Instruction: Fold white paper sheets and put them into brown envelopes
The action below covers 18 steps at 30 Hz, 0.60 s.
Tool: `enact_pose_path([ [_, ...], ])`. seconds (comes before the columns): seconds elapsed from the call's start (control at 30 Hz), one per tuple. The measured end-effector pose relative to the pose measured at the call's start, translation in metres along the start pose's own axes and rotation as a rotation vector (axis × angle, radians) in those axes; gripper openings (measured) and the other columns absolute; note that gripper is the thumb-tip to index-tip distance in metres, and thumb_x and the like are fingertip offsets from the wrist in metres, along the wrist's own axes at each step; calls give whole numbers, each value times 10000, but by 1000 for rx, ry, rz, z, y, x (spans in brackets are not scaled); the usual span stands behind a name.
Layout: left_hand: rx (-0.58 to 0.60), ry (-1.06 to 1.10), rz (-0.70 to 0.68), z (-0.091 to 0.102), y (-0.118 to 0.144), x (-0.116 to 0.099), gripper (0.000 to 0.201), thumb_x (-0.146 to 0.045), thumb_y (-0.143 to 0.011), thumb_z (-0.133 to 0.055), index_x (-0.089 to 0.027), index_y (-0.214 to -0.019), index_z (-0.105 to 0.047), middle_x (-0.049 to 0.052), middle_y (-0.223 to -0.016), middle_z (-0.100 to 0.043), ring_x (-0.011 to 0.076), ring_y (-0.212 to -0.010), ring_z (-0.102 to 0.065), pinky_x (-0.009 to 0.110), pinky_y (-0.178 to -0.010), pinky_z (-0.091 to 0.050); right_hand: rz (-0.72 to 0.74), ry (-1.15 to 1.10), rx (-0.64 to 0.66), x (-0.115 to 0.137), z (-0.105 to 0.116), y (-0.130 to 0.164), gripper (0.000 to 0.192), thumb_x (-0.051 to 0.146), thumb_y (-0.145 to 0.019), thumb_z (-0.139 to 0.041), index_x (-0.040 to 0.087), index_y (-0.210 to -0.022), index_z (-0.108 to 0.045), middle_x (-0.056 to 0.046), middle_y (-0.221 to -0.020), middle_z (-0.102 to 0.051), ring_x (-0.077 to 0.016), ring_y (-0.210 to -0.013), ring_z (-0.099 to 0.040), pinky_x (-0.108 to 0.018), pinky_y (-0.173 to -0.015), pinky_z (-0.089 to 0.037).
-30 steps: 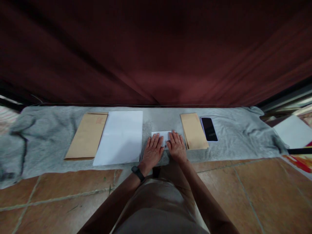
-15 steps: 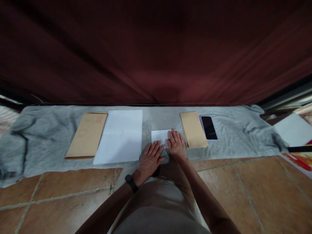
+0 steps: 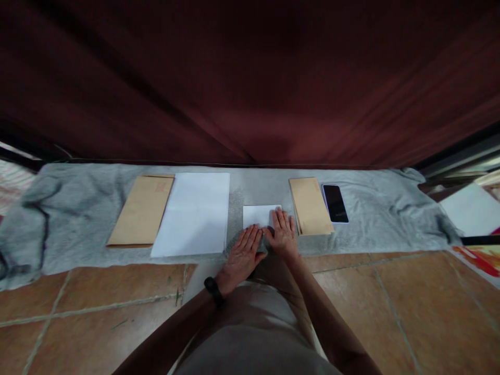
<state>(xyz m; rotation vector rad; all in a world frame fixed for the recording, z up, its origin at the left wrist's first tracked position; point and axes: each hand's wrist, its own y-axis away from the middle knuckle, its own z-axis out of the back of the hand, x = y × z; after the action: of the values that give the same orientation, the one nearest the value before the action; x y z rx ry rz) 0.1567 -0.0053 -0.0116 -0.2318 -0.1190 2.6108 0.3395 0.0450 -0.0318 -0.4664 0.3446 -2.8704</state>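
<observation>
Under the white sheets (image 3: 191, 213) we've got the gray cloth (image 3: 385, 213), running well past them on either side. The sheets lie flat at full size, no folds we can make out; count unclear. Just left of them: large kraft envelopes (image 3: 142, 211), flat. Well right of them: smaller kraft envelopes (image 3: 311, 205), also flat; contents of both lots can't be told.

Our left hand (image 3: 244, 251), just right of the sheets: palm down, fingers together, thumb out, tips at the near edge of the small white paper (image 3: 258, 214). Our right hand (image 3: 283, 235), farther right of the sheets: flat on the paper's right end, fingers slightly apart. Neither is clamped on anything.

Phone (image 3: 335, 203): farthest right of the sheets, untouched.

The paper sits right of the sheets, apart from them. Our read: folding mostly done, pressing flat underway; full-size sheets look unworked.
</observation>
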Motion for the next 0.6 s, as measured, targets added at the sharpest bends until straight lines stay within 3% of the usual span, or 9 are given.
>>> enact_pose_path([
  [0.4, 17, -21, 4, 8, 27, 22, 742, -460, -1001, -490, -59, -1587, -272, 193, -1639, -332, 287, -1549, -257, 463, -1254, -296, -5, -72, 50, -17, 2, 6, 520, 197, -1032, -342, 149, -1542, -429, -110, -1594, -445, -248, -1499, -362, -466, -1225, -298],
  [0.6, 41, -15, -6, 8, 12, 8, 736, -478, -1000, -491, -49, -1570, -309, 202, -1633, -338, 289, -1548, -257, 465, -1270, -259, -2, -99, 22, -15, 2, 7, 523, 187, -1022, -341, 138, -1532, -444, -126, -1575, -468, -264, -1486, -383, -494, -1219, -307],
])
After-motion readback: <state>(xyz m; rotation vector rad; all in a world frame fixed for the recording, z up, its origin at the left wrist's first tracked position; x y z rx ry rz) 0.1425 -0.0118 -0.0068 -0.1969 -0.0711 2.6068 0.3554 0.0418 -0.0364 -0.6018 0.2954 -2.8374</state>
